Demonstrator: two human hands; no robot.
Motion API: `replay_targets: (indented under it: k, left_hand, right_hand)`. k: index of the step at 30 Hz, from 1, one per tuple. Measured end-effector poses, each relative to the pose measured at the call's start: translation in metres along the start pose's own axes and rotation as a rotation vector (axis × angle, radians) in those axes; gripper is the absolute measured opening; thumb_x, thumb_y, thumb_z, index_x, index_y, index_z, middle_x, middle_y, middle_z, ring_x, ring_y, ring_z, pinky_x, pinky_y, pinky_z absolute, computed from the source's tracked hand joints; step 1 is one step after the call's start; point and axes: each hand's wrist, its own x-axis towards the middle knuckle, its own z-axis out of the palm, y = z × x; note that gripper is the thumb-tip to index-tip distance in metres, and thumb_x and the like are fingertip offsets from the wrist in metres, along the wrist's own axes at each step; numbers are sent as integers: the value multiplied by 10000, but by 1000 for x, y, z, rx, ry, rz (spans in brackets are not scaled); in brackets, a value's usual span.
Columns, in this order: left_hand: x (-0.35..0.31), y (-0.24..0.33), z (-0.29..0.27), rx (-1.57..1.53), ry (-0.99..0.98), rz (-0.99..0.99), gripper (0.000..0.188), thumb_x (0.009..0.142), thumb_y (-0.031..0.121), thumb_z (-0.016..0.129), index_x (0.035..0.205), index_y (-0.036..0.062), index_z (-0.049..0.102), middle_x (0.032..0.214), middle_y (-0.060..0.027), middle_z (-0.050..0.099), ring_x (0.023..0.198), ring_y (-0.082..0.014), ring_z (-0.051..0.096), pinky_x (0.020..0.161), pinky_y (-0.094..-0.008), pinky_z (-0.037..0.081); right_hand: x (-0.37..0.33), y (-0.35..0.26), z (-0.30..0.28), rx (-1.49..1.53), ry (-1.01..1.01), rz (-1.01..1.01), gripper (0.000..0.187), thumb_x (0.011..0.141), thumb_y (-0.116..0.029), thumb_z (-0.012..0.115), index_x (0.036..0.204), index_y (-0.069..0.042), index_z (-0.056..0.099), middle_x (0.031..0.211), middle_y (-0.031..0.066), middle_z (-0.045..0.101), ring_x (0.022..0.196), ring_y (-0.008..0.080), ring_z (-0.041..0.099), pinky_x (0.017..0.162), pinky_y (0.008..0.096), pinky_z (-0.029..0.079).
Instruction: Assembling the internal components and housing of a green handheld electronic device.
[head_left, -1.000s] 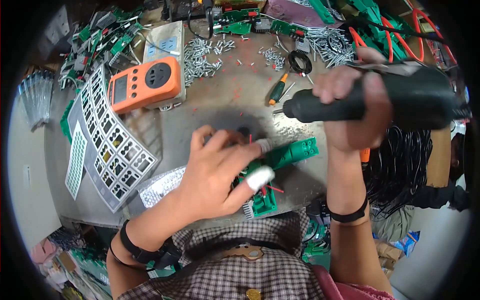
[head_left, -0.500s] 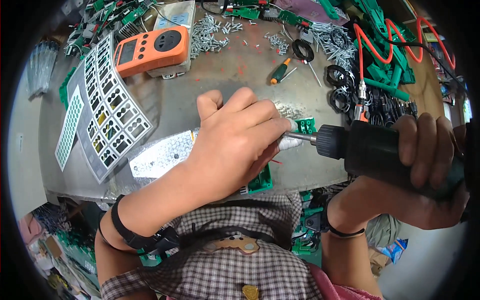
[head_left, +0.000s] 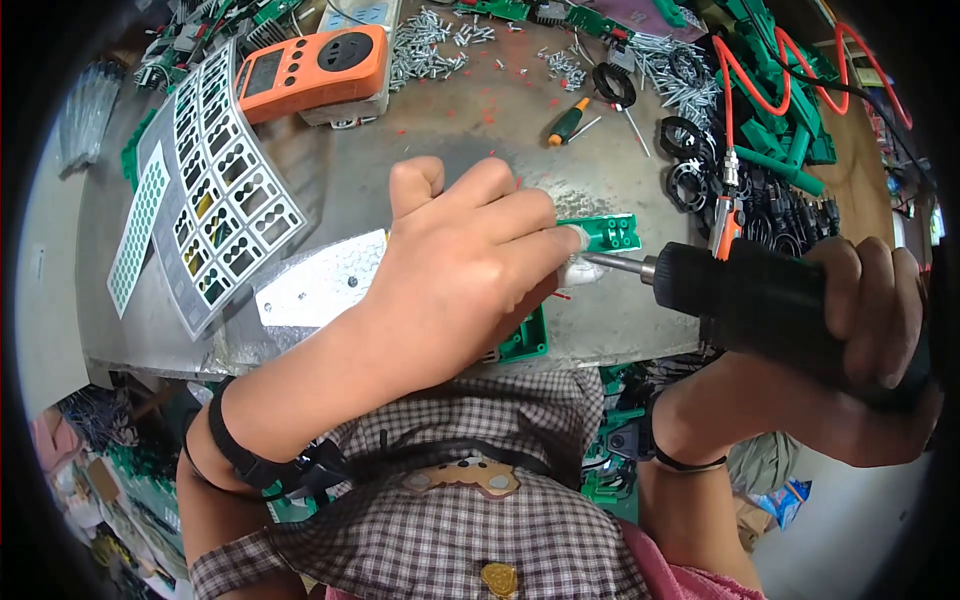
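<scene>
My left hand point(head_left: 470, 265) is closed over green plastic parts on the table. Its thumb and forefinger tips, wrapped in white, press together at the tip of a driver bit; what they pinch is hidden. A green plastic piece with round posts point(head_left: 610, 233) sticks out past these fingertips. Below the palm shows another green plastic part, a hollow housing point(head_left: 527, 338), partly covered by the hand. My right hand point(head_left: 870, 320) is wrapped around a black power screwdriver point(head_left: 770, 300), held sideways with its bit pointing left at the left fingertips.
Left lie a perforated sticker sheet point(head_left: 225, 190), a white sheet in clear plastic point(head_left: 320, 285) and an orange meter point(head_left: 312, 75). Loose screws point(head_left: 430, 50) and a small green-orange screwdriver point(head_left: 568, 122) lie at the back. Right are a red coiled hose point(head_left: 728, 100) and black cables point(head_left: 790, 220).
The power screwdriver has drawn slightly right, with more of its bit bare. More of the green piece shows beyond my left fingertips. The whole view has shifted a little.
</scene>
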Motion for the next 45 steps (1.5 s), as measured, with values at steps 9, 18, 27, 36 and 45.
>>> replay_targets:
  k: [9, 18, 27, 36, 45]
  left_hand:
    - [-1, 6, -3, 32, -41, 5, 427, 614, 36, 794, 1027, 106, 709, 878, 16, 625, 824, -200, 559, 755, -393, 271]
    - [-9, -10, -13, 10, -313, 54, 340, 705, 131, 787, 1038, 98, 723, 984, -39, 558, 920, -272, 544, 841, -377, 396]
    - [-20, -51, 15, -240, -190, 36, 352, 787, 60, 712, 1132, 119, 681, 906, -17, 660, 917, -228, 558, 799, -364, 373]
    - [-23, -49, 19, -185, -177, -8, 413, 722, 65, 725, 1112, 140, 612, 820, -14, 612, 965, -236, 541, 799, -383, 363]
    - [-22, -42, 15, -147, -242, -43, 359, 757, 127, 737, 1100, 155, 637, 824, -13, 638, 966, -226, 549, 847, -388, 364]
  right_hand:
    - [3, -16, -6, -2, 15, -23, 206, 749, -265, 626, 792, -121, 484, 680, -53, 465, 600, 51, 435, 606, 246, 364]
    - [5, -33, -28, -60, -129, -33, 238, 702, -254, 609, 639, -191, 388, 666, -69, 473, 557, 52, 413, 568, 225, 361]
    - [-35, 40, -3, -200, -301, 107, 519, 826, -431, 590, 1158, -34, 552, 709, 27, 517, 555, 119, 470, 568, 310, 401]
    - [-37, 68, 3, -272, -533, 300, 429, 855, -441, 577, 1146, -127, 547, 759, 27, 520, 602, 146, 497, 606, 331, 418]
    - [-51, 80, 11, -293, -406, 240, 372, 897, -417, 573, 1101, -111, 517, 723, 36, 529, 595, 163, 491, 619, 350, 421]
